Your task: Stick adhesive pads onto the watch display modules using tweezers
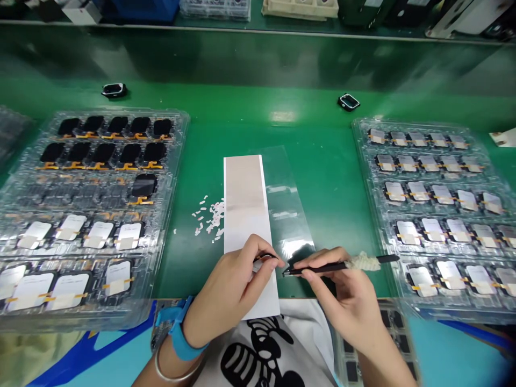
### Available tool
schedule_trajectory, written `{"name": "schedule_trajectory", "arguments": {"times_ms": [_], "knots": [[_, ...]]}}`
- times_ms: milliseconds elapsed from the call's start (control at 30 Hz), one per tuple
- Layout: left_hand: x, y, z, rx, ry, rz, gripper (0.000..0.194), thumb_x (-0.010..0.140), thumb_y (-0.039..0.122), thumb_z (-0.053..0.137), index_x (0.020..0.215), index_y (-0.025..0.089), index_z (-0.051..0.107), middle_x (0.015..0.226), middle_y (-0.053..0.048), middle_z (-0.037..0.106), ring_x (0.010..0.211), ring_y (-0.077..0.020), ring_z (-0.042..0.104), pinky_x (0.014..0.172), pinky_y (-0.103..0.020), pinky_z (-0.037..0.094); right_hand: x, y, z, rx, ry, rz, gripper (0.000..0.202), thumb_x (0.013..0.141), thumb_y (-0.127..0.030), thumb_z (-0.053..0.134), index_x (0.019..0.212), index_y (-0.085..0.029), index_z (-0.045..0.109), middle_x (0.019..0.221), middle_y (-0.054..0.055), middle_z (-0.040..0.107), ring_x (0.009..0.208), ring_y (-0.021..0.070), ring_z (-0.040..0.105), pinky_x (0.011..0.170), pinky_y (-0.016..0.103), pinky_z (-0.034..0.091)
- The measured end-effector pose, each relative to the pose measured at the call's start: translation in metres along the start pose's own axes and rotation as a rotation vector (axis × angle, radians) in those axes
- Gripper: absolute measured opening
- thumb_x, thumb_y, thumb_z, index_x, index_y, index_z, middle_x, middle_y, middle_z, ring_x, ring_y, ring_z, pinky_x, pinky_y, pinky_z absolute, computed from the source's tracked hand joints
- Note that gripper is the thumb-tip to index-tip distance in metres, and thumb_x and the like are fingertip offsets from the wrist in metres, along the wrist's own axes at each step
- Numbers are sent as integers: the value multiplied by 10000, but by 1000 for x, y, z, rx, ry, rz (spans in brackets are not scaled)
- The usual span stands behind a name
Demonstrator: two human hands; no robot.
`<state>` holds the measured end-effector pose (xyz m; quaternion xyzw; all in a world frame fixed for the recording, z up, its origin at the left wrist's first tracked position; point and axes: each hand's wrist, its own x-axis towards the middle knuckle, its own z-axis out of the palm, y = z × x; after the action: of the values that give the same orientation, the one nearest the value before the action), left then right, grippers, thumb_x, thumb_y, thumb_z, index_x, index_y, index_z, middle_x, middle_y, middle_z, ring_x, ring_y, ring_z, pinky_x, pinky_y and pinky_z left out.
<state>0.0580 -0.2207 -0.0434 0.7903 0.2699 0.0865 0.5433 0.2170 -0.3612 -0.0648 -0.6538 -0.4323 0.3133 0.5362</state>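
My left hand (237,287), with a blue strap and a bangle at the wrist, pinches a small dark-edged part (264,258) over the lower end of a long paper strip (245,199). Most of that part is covered by my fingers. My right hand (346,290) is closed around a thin black pen-like tool (326,268) with whitish wrapping near its back end. The tool's tip points left, close to my left fingertips. Under and right of the paper strip lies a clear plastic sheet (288,209).
A clear tray (171,188) of black and white-backed screens stands left; another tray (373,215) of white-backed screens stands right. Small white scraps (215,215) lie beside the strip. Two watch-like frames, left (114,90) and right (349,102), lie at the back.
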Motion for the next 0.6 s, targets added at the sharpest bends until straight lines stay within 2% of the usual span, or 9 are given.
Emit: {"name": "schedule_trajectory", "arguments": {"times_ms": [167,400,600], "knots": [[0,-1,0,-30,-28,8,59,1034,237,417,1058,237,471,971,-5,708,735,-121,649,624,-245,456,0,0,0,-8,-1,-5,183,934,-108,614,1048,-251,596,971,9,647,928,122,714,791,207,624],[2,-4,1,-16,41,0,21,1014,219,448,1002,236,448,824,29,682,612,-93,565,533,-211,385,0,2,1,1,7,-21,179,931,-89,611,1039,-232,602,974,14,643,924,127,719,785,218,638],[1,-6,1,-20,96,-32,55,1005,249,482,956,237,462,754,41,630,600,-96,546,534,-202,409,2,1,3,123,62,-1,158,951,-94,580,1017,-238,586,958,-2,618,867,137,746,759,267,672]]}}
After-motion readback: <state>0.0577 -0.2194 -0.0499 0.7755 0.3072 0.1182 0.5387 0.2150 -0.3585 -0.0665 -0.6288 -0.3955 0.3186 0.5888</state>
